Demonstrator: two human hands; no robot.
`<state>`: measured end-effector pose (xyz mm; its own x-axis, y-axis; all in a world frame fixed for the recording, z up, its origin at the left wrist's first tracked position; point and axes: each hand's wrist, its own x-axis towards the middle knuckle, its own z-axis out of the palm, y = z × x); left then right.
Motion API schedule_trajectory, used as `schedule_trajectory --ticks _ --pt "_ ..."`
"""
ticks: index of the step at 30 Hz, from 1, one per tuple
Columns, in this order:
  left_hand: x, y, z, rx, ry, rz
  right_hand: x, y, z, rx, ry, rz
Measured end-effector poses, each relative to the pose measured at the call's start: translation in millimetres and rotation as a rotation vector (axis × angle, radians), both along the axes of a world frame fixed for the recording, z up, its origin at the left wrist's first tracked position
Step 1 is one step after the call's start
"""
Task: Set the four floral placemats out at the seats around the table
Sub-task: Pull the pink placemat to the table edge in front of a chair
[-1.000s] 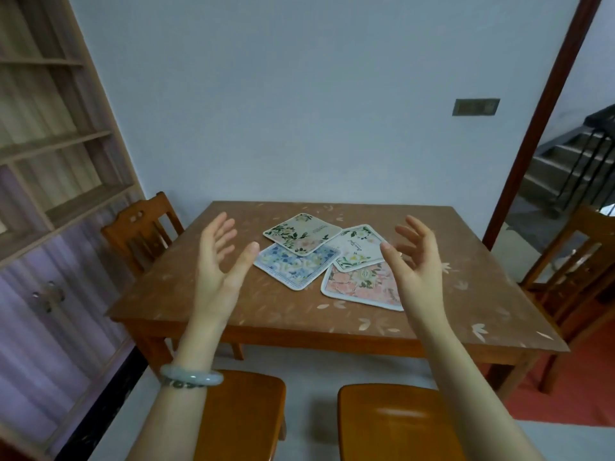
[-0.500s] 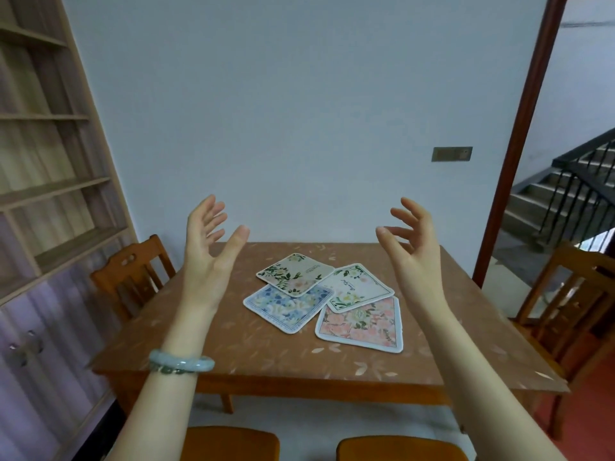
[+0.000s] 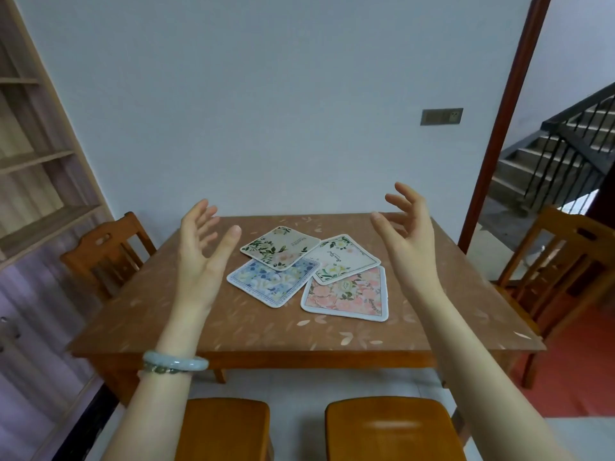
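Placemats (image 3: 346, 291), all four floral ones, lie overlapped in a loose heap at the middle of the tabletop (image 3: 266, 327), none set out yet, so the left grip (image 3: 199, 247) and right grip (image 3: 406, 234) hover flanking it, fingers spread and empty, seemingly poised to take one.

Wooden shelving (image 3: 36, 161) far left; grey switch plate (image 3: 441, 116) on wall; staircase (image 3: 549, 161) beyond doorframe (image 3: 503, 128).
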<state>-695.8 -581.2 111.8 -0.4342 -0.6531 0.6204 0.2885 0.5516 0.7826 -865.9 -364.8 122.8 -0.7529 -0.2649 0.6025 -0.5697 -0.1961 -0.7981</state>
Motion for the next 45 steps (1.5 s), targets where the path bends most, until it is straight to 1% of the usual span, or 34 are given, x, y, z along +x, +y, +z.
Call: schedule_trajectory --ticks 7,14,18,23,27,30,35,40,45 --pt "-65 -28 -40 0.076 -0.071 -0.062 -48 -19 -37 0.070 -0.083 -0.080" --pt "-158 -87 -100 0.168 -0.188 -0.145 -125 -79 -82 0.160 -0.169 -0.141" --pt "-216 -121 -146 0.199 -0.263 -0.165 -172 -116 -124 0.216 -0.208 -0.185" --pt "-271 -142 -209 0.220 -0.356 -0.229 -218 -140 -187 0.293 -0.272 -0.222" --pt "-297 -150 -261 0.241 -0.422 -0.259 -243 -152 -236 0.354 -0.315 -0.263" --pt "-312 -152 -305 0.293 -0.491 -0.266 -260 -155 -279 0.414 -0.372 -0.301" --pt "-322 -146 -357 0.376 -0.567 -0.289 -277 -152 -328 0.465 -0.467 -0.353" --pt "-321 -144 -366 0.362 -0.571 -0.277 -280 -153 -343 0.469 -0.484 -0.356" --pt "-325 -152 -338 0.296 -0.504 -0.240 -279 -163 -322 0.407 -0.451 -0.338"
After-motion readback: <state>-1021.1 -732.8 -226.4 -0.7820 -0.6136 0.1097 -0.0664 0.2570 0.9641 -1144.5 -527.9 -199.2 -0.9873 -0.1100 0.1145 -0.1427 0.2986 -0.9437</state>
